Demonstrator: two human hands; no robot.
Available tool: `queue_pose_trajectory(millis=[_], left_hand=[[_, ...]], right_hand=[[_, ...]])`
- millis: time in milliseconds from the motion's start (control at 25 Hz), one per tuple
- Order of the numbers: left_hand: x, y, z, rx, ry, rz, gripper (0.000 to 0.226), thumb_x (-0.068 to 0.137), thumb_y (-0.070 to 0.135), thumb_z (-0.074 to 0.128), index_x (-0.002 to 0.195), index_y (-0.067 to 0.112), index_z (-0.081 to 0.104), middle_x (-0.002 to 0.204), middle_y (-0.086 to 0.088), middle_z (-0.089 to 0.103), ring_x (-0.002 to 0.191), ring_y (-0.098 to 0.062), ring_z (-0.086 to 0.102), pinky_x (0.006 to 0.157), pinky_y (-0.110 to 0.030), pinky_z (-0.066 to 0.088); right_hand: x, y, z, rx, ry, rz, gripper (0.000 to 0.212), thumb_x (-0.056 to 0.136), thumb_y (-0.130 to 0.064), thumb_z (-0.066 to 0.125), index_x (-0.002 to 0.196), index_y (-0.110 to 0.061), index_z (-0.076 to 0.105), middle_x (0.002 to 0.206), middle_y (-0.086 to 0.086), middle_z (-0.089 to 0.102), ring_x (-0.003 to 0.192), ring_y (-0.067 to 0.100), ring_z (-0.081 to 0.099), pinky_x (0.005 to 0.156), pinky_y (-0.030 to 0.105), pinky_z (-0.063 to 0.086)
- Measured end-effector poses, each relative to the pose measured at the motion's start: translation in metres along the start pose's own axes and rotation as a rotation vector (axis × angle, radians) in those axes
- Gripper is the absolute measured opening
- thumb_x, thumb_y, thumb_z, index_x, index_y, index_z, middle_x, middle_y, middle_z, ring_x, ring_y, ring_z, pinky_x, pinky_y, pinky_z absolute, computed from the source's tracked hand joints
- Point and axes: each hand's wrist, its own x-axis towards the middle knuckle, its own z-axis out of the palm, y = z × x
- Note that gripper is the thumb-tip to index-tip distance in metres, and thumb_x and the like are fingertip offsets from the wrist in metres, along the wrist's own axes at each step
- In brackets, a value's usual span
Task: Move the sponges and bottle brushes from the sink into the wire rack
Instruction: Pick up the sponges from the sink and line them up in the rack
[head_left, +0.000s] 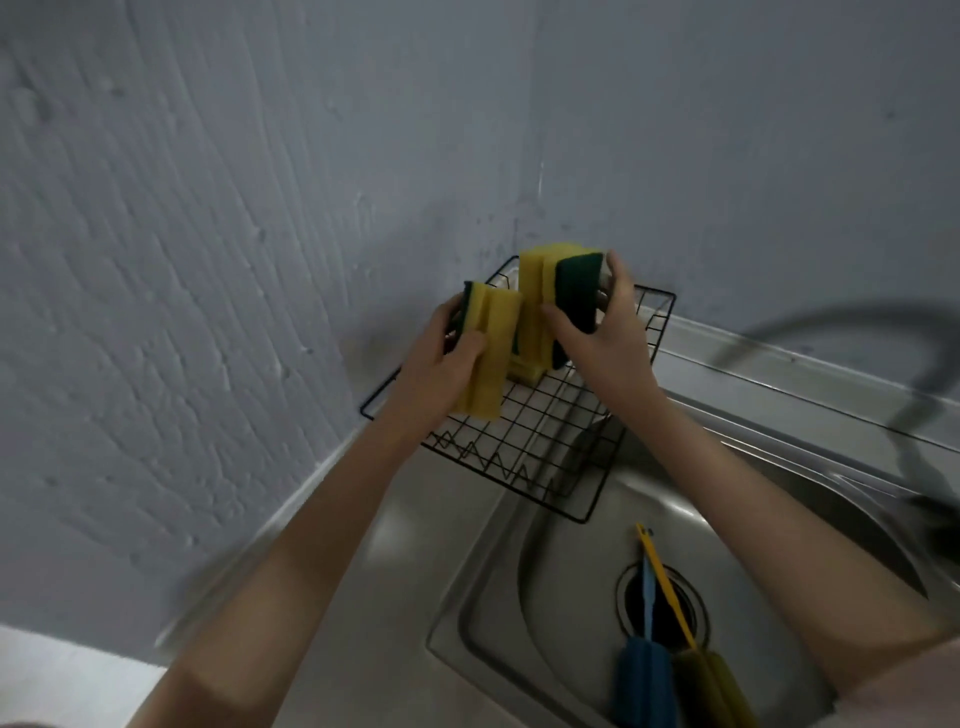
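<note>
The left hand (447, 358) grips one sponge (488, 353); the right hand (602, 332) clasps a sponge stack (550, 306), both above the wire rack (540, 441). Two bottle brushes (660, 639) lie in the sink (493, 597) below the right forearm.

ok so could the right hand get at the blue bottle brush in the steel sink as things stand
Probably not yet: the right hand is gripping yellow-and-green sponges over the black wire rack. The blue bottle brush lies uncovered.

I have one view only, from the head camera: it looks forward and steeply down, close over the sink (519, 561) and wire rack (524, 447), facing a wall corner (535, 156).
</note>
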Motion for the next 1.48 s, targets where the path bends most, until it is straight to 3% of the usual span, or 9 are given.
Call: queue_pose_trajectory(millis=[120, 240, 400, 600, 920, 1120, 1280, 1480], left_hand=[[0.010, -0.012, -0.020, 0.014, 0.012, 0.020, 0.048, 0.094, 0.015, 0.043, 0.140, 0.023, 0.032, 0.121, 0.004, 0.046, 0.110, -0.008, 0.044, 0.087, -0.025, 0.040], [0.018, -0.023, -0.031, 0.023, -0.002, 0.023, 0.049, 0.093, 0.012, 0.044, 0.139, 0.023, 0.032, 0.116, 0.008, 0.043, 0.108, -0.006, 0.043, 0.079, -0.019, 0.042], [0.029, -0.036, -0.036, 0.031, 0.004, 0.007, 0.048, 0.093, 0.011, 0.044, 0.138, 0.022, 0.034, 0.113, 0.010, 0.043, 0.105, -0.005, 0.043, 0.063, -0.008, 0.039], [0.038, -0.049, -0.032, 0.035, -0.019, -0.018, 0.047, 0.092, 0.011, 0.044, 0.137, 0.021, 0.035, 0.112, 0.010, 0.043, 0.107, -0.007, 0.043, 0.070, -0.007, 0.038], [0.044, -0.064, -0.031, -0.009, -0.016, -0.029, 0.047, 0.092, 0.010, 0.044, 0.137, 0.022, 0.036, 0.115, 0.008, 0.046, 0.109, -0.009, 0.046, 0.075, -0.009, 0.041], [0.045, -0.066, -0.032, -0.004, -0.026, -0.006, 0.044, 0.092, 0.010, 0.045, 0.130, 0.031, 0.037, 0.098, 0.029, 0.045, 0.091, 0.009, 0.048, 0.065, 0.003, 0.045], [0.047, -0.071, -0.033, -0.026, -0.028, 0.002, 0.039, 0.092, 0.010, 0.045, 0.117, 0.039, 0.036, 0.099, 0.027, 0.047, 0.094, 0.007, 0.049, 0.069, -0.003, 0.048], [0.049, -0.072, -0.032, -0.013, -0.032, 0.017, 0.038, 0.092, 0.009, 0.044, 0.116, 0.037, 0.036, 0.099, 0.028, 0.046, 0.092, 0.011, 0.047, 0.065, 0.007, 0.043]], right_hand=[[0.012, 0.011, 0.018, -0.144, -0.022, -0.021, 0.064, 0.082, -0.026, 0.066, 0.136, -0.009, 0.035, 0.128, 0.009, 0.049, 0.110, 0.016, 0.048, 0.094, 0.020, 0.044], [0.020, 0.030, 0.033, -0.376, -0.157, 0.034, 0.073, 0.081, -0.029, 0.066, 0.141, -0.011, 0.029, 0.138, 0.015, 0.034, 0.124, 0.027, 0.044, 0.096, 0.024, 0.039], [0.033, 0.052, 0.049, -0.604, -0.392, 0.020, 0.074, 0.082, -0.027, 0.065, 0.143, -0.011, 0.025, 0.140, 0.014, 0.033, 0.126, 0.028, 0.043, 0.100, 0.032, 0.044], [0.046, 0.071, 0.070, -0.762, -0.527, -0.022, 0.068, 0.083, -0.030, 0.063, 0.140, -0.011, 0.032, 0.138, 0.014, 0.038, 0.123, 0.029, 0.045, 0.100, 0.038, 0.045], [0.048, 0.083, 0.088, -0.771, -0.548, -0.130, 0.061, 0.082, -0.032, 0.063, 0.134, -0.010, 0.039, 0.129, 0.012, 0.047, 0.120, 0.026, 0.043, 0.098, 0.036, 0.041], [0.050, 0.093, 0.091, -0.732, -0.507, -0.118, 0.060, 0.083, -0.031, 0.062, 0.134, -0.008, 0.039, 0.131, 0.013, 0.044, 0.122, 0.026, 0.041, 0.099, 0.035, 0.040], [0.050, 0.098, 0.094, -0.691, -0.473, -0.148, 0.058, 0.083, -0.031, 0.062, 0.132, -0.007, 0.042, 0.130, 0.013, 0.045, 0.120, 0.026, 0.042, 0.098, 0.033, 0.041], [0.053, 0.105, 0.095, -0.675, -0.466, -0.184, 0.055, 0.084, -0.032, 0.062, 0.129, -0.006, 0.045, 0.129, 0.014, 0.045, 0.118, 0.026, 0.044, 0.097, 0.035, 0.044]])
